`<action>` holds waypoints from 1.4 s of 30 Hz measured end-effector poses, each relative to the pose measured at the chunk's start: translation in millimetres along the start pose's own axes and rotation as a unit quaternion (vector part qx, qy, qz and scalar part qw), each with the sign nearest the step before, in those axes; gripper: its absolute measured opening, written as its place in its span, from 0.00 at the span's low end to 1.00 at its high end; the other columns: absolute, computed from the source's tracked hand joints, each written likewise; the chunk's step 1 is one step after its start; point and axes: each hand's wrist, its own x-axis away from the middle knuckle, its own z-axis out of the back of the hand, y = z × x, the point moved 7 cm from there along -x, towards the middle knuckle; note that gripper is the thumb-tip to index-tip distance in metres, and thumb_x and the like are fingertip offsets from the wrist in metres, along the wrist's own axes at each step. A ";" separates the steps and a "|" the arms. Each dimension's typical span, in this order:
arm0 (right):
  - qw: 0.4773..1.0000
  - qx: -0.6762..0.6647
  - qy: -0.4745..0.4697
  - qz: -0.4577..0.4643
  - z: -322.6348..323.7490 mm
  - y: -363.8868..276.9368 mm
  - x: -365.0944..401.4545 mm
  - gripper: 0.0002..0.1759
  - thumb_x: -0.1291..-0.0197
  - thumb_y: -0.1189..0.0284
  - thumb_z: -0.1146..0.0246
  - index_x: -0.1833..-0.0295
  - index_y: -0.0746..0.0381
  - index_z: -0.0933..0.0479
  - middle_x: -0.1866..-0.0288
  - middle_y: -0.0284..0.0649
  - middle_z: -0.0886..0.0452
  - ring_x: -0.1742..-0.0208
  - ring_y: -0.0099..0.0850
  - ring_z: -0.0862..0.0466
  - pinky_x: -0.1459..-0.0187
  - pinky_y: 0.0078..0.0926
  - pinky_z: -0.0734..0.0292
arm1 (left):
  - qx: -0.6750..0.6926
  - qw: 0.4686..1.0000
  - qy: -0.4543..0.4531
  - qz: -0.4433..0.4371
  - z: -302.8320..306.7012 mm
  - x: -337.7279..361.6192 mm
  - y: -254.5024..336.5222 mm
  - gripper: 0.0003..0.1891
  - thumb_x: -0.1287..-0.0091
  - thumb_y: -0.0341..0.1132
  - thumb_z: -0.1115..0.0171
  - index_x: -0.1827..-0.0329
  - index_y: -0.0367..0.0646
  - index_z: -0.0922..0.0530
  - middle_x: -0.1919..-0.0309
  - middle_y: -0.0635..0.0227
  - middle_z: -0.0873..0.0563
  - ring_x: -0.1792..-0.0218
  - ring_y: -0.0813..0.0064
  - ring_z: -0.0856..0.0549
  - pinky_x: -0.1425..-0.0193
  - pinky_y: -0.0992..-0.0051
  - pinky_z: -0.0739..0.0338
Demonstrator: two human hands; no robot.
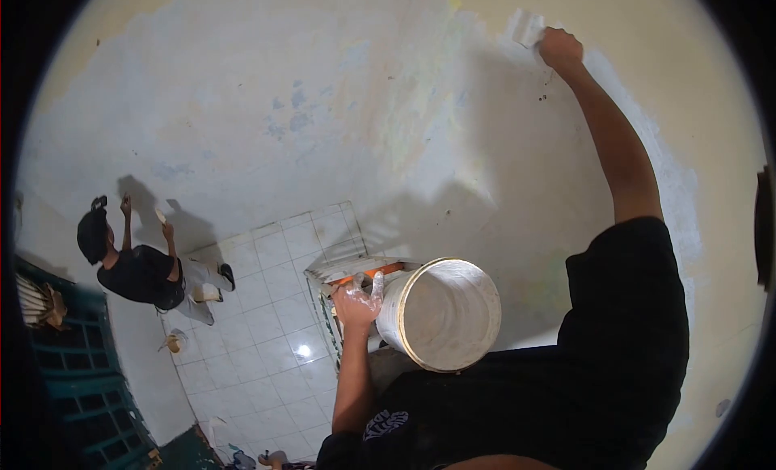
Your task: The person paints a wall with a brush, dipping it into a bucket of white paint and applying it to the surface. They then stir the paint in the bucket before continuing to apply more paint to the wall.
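High on the wall at the upper right, my right hand (561, 48) is closed round a flat white tool (527, 28), whose blade lies against the wall (404, 147). White coating shows around the blade, beside yellowish paint. My left hand (358, 302), smeared with white, is beside a large white bucket (450, 314) close to my body. Its fingers are near an orange bar (368, 273); whether they grip it I cannot make out. The bucket's open mouth faces me, with whitish residue inside.
Below on the left, a co-worker in black (141, 276) faces the wall with both hands raised. White floor tiles (275, 333) lie far below. A small container (175, 341) stands behind the co-worker. Green window frames (77, 365) are at the lower left.
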 end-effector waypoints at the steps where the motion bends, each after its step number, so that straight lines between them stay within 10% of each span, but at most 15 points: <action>1: 1.000 0.000 0.004 -0.011 11.5 5.0 7.9 0.16 0.40 0.67 0.53 0.53 0.59 0.23 0.52 0.49 0.20 0.50 0.45 0.19 0.51 0.42 0.23 | -0.002 1.000 0.014 -0.001 4.8 -0.4 3.3 0.23 0.42 0.55 0.41 0.63 0.41 0.18 0.73 0.50 0.17 0.65 0.50 0.20 0.49 0.59 0.32; 13: 0.996 0.066 -0.017 -0.057 102.8 51.2 93.1 0.17 0.45 0.67 0.47 0.52 0.61 0.24 0.53 0.49 0.19 0.50 0.46 0.19 0.51 0.43 0.24 | 0.011 1.000 0.015 0.000 14.0 -7.0 12.1 0.21 0.42 0.52 0.40 0.68 0.40 0.18 0.74 0.57 0.15 0.68 0.54 0.18 0.54 0.61 0.29; 21: 0.997 -0.022 0.034 -0.058 28.9 35.6 21.9 0.17 0.42 0.67 0.52 0.52 0.60 0.22 0.53 0.50 0.19 0.50 0.48 0.20 0.50 0.44 0.24 | 0.006 0.999 0.023 -0.023 13.0 -5.0 13.2 0.20 0.42 0.53 0.41 0.68 0.42 0.19 0.77 0.55 0.17 0.70 0.54 0.18 0.53 0.61 0.29; 30: 0.987 0.012 0.010 -0.160 79.4 99.0 188.9 0.14 0.46 0.66 0.43 0.58 0.64 0.23 0.57 0.52 0.19 0.55 0.49 0.19 0.54 0.45 0.24 | -0.010 1.000 0.006 -0.009 15.6 -4.6 11.6 0.23 0.41 0.54 0.43 0.66 0.40 0.18 0.73 0.52 0.15 0.67 0.52 0.19 0.51 0.60 0.31; 37: 0.982 -0.040 0.182 0.025 39.3 66.1 106.0 0.09 0.46 0.70 0.47 0.67 0.64 0.26 0.68 0.50 0.20 0.65 0.50 0.19 0.61 0.46 0.23 | -0.010 1.000 -0.014 0.009 5.0 -3.2 5.5 0.21 0.40 0.54 0.43 0.67 0.43 0.17 0.73 0.59 0.15 0.70 0.55 0.18 0.54 0.62 0.29; 42: 0.996 -0.069 0.028 -0.038 -1.2 37.1 84.1 0.11 0.44 0.72 0.50 0.60 0.62 0.23 0.60 0.52 0.19 0.56 0.49 0.18 0.54 0.43 0.22 | -0.002 1.000 0.009 -0.016 10.8 -2.7 13.4 0.22 0.39 0.54 0.44 0.73 0.42 0.19 0.73 0.59 0.15 0.70 0.55 0.18 0.59 0.61 0.28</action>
